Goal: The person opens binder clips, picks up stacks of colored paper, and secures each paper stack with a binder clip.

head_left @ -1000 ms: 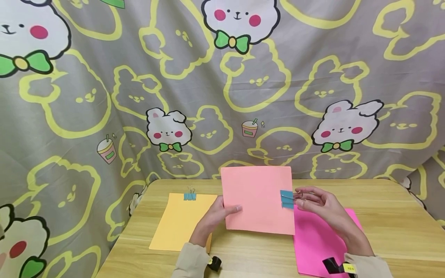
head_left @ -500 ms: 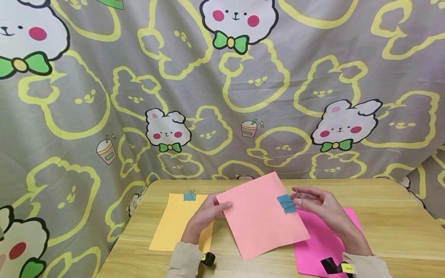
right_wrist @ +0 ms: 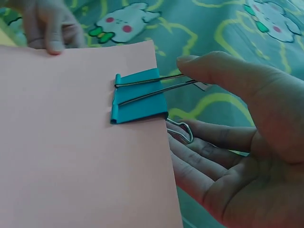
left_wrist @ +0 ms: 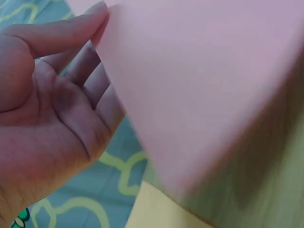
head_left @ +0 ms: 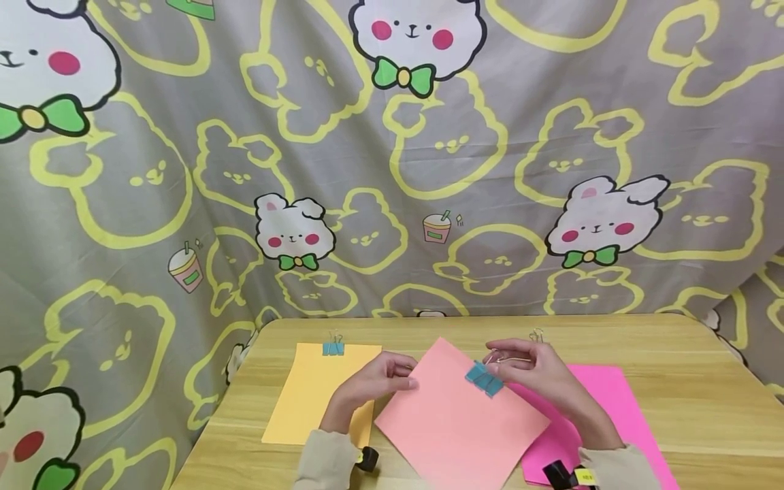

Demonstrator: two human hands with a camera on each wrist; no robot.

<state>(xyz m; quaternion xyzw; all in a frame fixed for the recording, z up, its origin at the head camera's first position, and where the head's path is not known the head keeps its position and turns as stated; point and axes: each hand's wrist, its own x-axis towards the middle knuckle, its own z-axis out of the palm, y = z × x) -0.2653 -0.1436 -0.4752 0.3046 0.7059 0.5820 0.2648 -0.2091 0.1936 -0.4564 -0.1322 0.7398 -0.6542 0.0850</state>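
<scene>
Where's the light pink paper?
Head view, lower centre: the light pink paper is between the left hand and right hand, yellow paper to its left, magenta paper to its right.

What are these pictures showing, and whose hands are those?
These are a person's bare left hand and right hand, not a machine. The wide picture looks down from the person's head; two close ones look from each wrist. On the pale wooden table lie yellow-orange paper with a blue-green metal clip and bright pink paper. The left hand pinches pale pink paper; the right hand holds the handles of its own blue-green binder clip.
</scene>
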